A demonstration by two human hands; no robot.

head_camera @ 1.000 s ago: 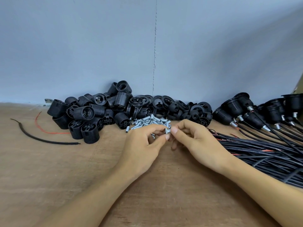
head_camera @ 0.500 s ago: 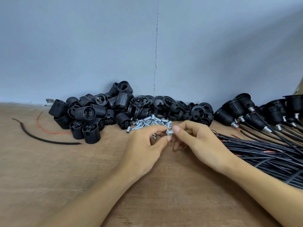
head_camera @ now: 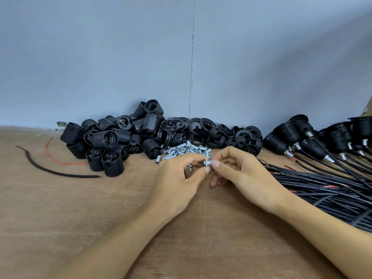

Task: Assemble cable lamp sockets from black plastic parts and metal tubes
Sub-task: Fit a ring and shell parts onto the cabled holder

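A small silver metal tube (head_camera: 208, 163) is held between both hands just in front of the heap of loose metal tubes (head_camera: 185, 150). My left hand (head_camera: 177, 178) pinches its left end with thumb and forefinger. My right hand (head_camera: 241, 174) pinches its right end the same way, with the other fingers curled under. Behind them black threaded socket bodies (head_camera: 112, 141) are heaped at the left, and black rings and caps (head_camera: 227, 135) lie against the wall at the centre.
Finished sockets on black cables (head_camera: 314, 141) lie at the right, and their cable bundle (head_camera: 322, 184) runs toward the front right. A loose black cable piece (head_camera: 54, 172) and a red wire (head_camera: 60, 161) lie at the left on the wooden table (head_camera: 60, 208). A grey wall stands behind.
Both hands stay together in front of the tube heap; the tube between the fingertips has turned a little and shows more clearly now.
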